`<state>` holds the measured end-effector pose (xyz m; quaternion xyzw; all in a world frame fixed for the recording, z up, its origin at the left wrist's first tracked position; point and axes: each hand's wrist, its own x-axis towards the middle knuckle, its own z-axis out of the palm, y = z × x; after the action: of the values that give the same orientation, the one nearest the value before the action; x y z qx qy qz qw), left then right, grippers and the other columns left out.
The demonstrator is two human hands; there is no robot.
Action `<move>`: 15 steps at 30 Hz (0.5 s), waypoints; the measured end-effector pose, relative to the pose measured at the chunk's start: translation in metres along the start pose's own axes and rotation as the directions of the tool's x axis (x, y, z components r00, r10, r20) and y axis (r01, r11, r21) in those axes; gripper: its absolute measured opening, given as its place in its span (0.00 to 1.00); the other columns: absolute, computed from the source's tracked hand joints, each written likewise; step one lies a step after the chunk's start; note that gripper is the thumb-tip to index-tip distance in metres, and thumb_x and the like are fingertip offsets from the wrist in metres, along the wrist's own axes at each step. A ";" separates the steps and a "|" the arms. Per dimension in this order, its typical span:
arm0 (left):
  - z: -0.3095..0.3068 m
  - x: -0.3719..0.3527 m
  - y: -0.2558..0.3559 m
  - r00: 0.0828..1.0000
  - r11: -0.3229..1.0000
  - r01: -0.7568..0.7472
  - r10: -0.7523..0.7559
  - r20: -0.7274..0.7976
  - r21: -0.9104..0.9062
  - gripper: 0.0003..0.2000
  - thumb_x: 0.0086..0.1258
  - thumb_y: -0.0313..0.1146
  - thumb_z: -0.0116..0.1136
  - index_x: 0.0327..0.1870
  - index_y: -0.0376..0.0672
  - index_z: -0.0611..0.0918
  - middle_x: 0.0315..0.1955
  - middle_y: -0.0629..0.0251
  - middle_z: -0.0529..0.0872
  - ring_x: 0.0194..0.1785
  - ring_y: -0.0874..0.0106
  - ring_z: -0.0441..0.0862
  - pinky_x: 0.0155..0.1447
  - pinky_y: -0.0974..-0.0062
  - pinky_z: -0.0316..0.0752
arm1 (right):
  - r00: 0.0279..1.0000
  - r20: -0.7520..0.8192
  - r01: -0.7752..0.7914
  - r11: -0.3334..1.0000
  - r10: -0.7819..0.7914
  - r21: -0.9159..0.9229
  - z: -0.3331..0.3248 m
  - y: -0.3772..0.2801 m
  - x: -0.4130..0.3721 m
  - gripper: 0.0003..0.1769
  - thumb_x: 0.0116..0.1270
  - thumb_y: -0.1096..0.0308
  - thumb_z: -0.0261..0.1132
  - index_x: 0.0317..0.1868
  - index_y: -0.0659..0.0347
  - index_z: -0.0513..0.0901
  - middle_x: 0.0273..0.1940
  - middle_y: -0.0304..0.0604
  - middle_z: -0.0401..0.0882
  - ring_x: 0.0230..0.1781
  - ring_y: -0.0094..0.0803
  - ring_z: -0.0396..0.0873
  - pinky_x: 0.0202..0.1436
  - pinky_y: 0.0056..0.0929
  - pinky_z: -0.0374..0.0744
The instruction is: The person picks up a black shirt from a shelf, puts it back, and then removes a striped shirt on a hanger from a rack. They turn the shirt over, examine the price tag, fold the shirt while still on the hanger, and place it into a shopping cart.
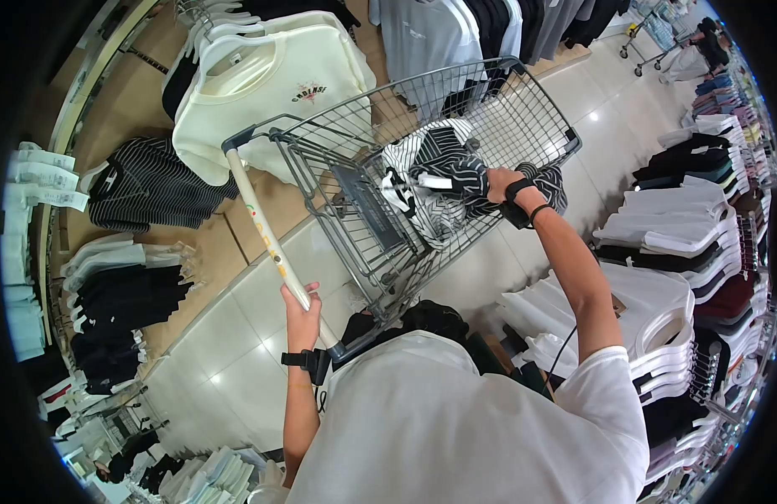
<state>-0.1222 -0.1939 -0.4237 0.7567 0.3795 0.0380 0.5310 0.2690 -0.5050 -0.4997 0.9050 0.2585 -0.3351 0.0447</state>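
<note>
A metal shopping cart (384,294) stands in front of me, its pale handle (262,227) running along its left end. My left hand (301,315) is closed round the lower part of that handle. Over the cart's basket, my right hand (501,183) grips a dark striped garment (447,155), its fingers curled into the cloth. More of the dark striped fabric bunches beyond my wrist, at the basket's near side. Under it in the cart lies a white garment with dark stripes (439,220), crumpled against the wire. A white tag (435,181) shows beside my right hand.
At the upper left a cream sweatshirt (275,88) hangs close to the cart, with a striped black top (157,181) below it. Grey and black shirts (430,42) hang beyond the basket. Racks of white shirts (657,218) line the right. Another cart (653,38) stands far off.
</note>
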 end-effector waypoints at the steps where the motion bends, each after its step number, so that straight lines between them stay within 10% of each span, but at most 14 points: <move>1: 0.000 -0.001 0.001 1.000 1.000 0.004 -0.004 -0.003 0.013 0.20 0.71 0.25 0.51 0.61 0.39 0.60 0.49 0.56 0.83 0.44 0.71 0.79 0.51 0.72 0.75 | 1.000 -0.014 -0.025 0.999 0.026 0.022 0.003 0.001 0.006 0.24 0.55 0.65 0.61 0.54 0.64 0.81 0.53 0.59 0.83 0.54 0.52 0.82 0.57 0.46 0.80; 7: 0.000 0.001 -0.013 1.000 1.000 -0.021 0.021 0.004 -0.010 0.22 0.72 0.27 0.51 0.63 0.39 0.59 0.48 0.57 0.83 0.43 0.71 0.78 0.48 0.72 0.74 | 0.972 -0.155 -0.156 0.977 0.179 0.147 -0.004 -0.010 0.010 0.28 0.59 0.64 0.61 0.61 0.63 0.74 0.55 0.58 0.82 0.57 0.51 0.81 0.61 0.49 0.77; 15: 0.000 0.000 -0.008 1.000 1.000 0.011 -0.011 -0.002 -0.015 0.22 0.72 0.26 0.51 0.63 0.40 0.59 0.48 0.57 0.83 0.43 0.71 0.78 0.49 0.72 0.74 | 0.719 -0.648 -0.458 0.873 0.252 -0.169 -0.002 -0.028 0.025 0.25 0.62 0.61 0.65 0.57 0.62 0.73 0.45 0.56 0.83 0.46 0.47 0.83 0.48 0.47 0.74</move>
<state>-0.1267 -0.1928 -0.4299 0.7506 0.3840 0.0387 0.5363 0.2721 -0.4694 -0.5107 0.9767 0.1281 0.0344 0.1687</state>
